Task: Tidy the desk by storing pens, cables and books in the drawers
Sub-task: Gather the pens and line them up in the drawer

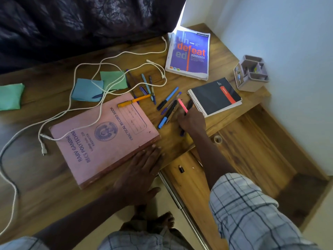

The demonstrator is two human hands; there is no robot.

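Note:
My right hand (pixel 191 121) is closed around several pens, among them a pink pen (pixel 182 105) and a black one (pixel 189 105). More pens (pixel 167 98) lie loose just left of it, and an orange pen (pixel 134 101) rests on the top edge of the pink record book (pixel 100 139). My left hand (pixel 142 170) lies flat, fingers spread, on that book's lower right corner. White cables (pixel 100 69) loop over the desk's left half. A purple notebook (pixel 189 53) and a black spiral notebook (pixel 215 96) lie at the right. The open drawer (pixel 252 147) is below right.
A grey pen holder (pixel 251 73) stands at the desk's right edge by the wall. Blue and green cloth pieces (pixel 88 89) lie under the cables, another green one (pixel 10 96) at far left. A tape roll (pixel 217 139) and a small black item (pixel 181 169) sit in the drawer.

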